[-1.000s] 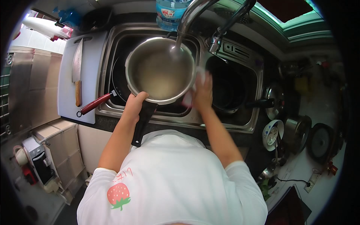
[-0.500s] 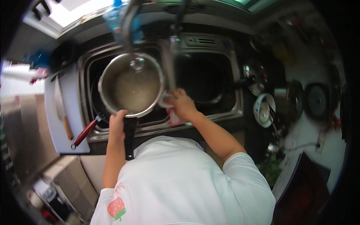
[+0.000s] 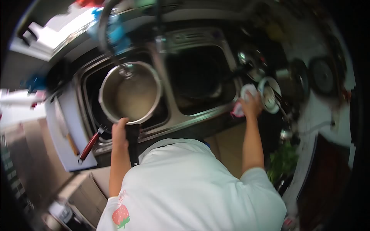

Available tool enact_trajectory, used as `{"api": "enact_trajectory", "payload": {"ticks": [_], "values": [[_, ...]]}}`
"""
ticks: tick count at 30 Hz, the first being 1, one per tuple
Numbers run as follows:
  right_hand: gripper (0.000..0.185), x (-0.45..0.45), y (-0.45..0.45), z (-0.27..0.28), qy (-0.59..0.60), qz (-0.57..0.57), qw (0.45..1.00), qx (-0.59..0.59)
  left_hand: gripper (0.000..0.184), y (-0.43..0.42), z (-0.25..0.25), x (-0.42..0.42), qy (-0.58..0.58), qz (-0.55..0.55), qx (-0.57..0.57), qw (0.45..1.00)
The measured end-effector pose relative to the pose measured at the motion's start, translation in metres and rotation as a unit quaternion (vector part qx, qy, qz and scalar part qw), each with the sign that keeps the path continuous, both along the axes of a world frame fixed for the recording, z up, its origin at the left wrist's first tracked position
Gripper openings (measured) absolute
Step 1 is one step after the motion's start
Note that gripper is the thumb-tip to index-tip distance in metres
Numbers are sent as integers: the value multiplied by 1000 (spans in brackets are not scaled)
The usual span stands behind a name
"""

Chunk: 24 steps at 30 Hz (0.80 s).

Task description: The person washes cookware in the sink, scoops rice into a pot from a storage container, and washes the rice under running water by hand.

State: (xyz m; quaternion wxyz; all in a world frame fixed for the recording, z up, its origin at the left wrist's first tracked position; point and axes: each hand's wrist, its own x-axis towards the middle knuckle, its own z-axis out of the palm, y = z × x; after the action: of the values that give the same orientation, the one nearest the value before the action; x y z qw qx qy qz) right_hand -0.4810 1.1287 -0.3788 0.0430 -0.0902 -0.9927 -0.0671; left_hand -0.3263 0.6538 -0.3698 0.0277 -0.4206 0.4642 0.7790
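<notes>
A large metal pot (image 3: 157, 96) with cloudy liquid in it sits in the left sink basin under the faucet. My left hand (image 3: 120, 134) is closed on the pot at its near side, where the black handle (image 3: 133, 140) joins the rim. Over the counter's right side, my right hand (image 3: 252, 104) is closed around a small pink-and-white item (image 3: 239, 110), whose kind is blurred. Close beside that hand stands a white bowl (image 3: 274, 82) with utensils leaning out of it.
The faucet (image 3: 103, 29) arches over the pot. A pan (image 3: 196, 82) lies in the right basin. On the left, a knife (image 3: 61, 115) rests on a white cutting board (image 3: 52, 127), near a red handle (image 3: 90, 145). Leafy greens (image 3: 283, 161) are at the lower right.
My right hand has moved right, from beside the pot to beside the white bowl, carrying the pink-and-white item. My left hand stays on the pot. The view has turned somewhat.
</notes>
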Motion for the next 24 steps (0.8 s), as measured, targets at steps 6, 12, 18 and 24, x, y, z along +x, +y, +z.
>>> {"api": "enact_trajectory", "payload": {"ticks": [6, 12, 18, 24], "values": [[34, 0, -133, 38, 40, 179, 899, -399, 53, 5, 7, 0, 6, 9, -47, 999], [55, 27, -290, 22, -383, -38, 593, -707, 53, 16, -7, 0, 60, 34, -55, 996], [48, 6, -317, 0, -358, -15, 608, -708, 53, 17, -39, -12, 64, 80, -90, 991], [49, -10, -328, -2, -331, -22, 605, -724, 57, 23, -51, -32, 67, 90, -103, 988]]}}
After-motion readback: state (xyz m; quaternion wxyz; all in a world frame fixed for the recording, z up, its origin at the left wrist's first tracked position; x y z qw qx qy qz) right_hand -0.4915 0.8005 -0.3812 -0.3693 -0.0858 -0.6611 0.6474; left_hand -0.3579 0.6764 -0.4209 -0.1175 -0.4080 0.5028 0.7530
